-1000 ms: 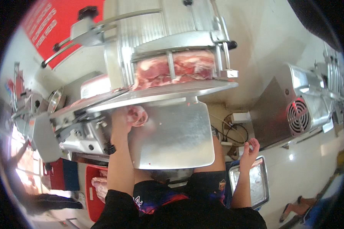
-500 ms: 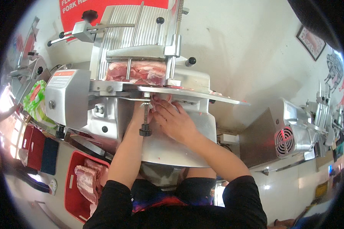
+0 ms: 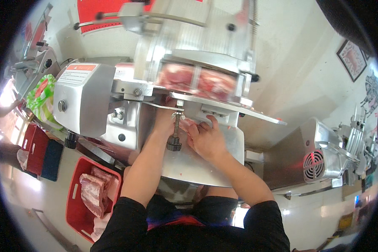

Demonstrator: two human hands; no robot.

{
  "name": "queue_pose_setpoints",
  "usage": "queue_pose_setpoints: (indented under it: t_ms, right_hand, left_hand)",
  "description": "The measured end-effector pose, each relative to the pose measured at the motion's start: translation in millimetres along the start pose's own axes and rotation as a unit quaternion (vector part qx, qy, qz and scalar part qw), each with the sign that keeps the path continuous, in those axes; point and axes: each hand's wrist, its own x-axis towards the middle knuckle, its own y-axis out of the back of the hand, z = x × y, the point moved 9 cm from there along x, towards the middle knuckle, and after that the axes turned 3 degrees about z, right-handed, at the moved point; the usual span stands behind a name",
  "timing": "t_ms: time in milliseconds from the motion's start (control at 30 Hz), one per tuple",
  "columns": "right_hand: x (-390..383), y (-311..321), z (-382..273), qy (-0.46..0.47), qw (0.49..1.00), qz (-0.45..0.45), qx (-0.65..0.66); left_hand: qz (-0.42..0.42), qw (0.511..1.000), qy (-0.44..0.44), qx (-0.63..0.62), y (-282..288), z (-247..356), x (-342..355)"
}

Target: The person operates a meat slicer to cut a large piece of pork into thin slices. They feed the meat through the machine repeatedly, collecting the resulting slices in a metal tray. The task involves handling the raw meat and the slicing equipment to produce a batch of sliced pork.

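The meat block (image 3: pixel 216 82) is confined by metal bars (image 3: pixel 196 77) at the slicer carriage's (image 3: pixel 189 40) near edge, presumably for steadiness. Near the tray's (image 3: pixel 193 164) far edge, the right hand (image 3: pixel 208 140) is loosely curled; its grip cannot be determined. The left hand's (image 3: pixel 165 119) fingers are largely hidden, their state indeterminable.

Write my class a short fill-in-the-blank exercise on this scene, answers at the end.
1. The crate at lower left, holding raw meat, is ____ in colour.
2. The person's sleeves are ____ in colour.
3. The hand farther from that crate is the person's ____ one.
4. The framed picture hangs on the ____.

Missing words: red; black; right; wall.
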Motion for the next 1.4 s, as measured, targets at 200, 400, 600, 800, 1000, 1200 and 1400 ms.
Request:
queue_pose_setpoints:
  t_ms: [200,400,600,800,1000,1200,1400]
  right_hand:
    - [8.8,18.7,-7.1,-0.044,0.997,0.062,0.021]
    - [0.9,-8.6,-5.7,-0.024,1.0,-0.015,-0.012]
    - [-1.5,-2.6,2.6,-0.041,0.999,0.01,-0.011]
    - [3.5,-12.6,1.5,-0.058,0.997,-0.009,0.048]
    - [15.2,19.7,0.5,-0.03,0.997,0.071,0.024]
    - [18.6,13.7,-13.1,-0.028,0.998,0.056,0.021]
    - [15.1,14.8,-6.2,-0.084,0.996,0.018,0.028]
  left_hand:
    - [-0.02,0.999,0.019,-0.033,-2.2,2.8,3.3]
    - [-0.057,0.995,0.014,-0.079,-6.2,4.5,2.3]
    - [-0.04,0.991,0.036,-0.124,-25.2,2.7,-3.1]
    - [0.008,0.998,0.013,-0.057,9.6,-8.6,11.6]
    - [0.031,0.987,-0.01,0.157,-21.5,13.9,-19.2]
    - [0.081,0.994,0.028,0.069,11.4,-7.4,5.1]
    - [0.079,0.994,0.07,0.0,1.7,-8.7,-1.5]
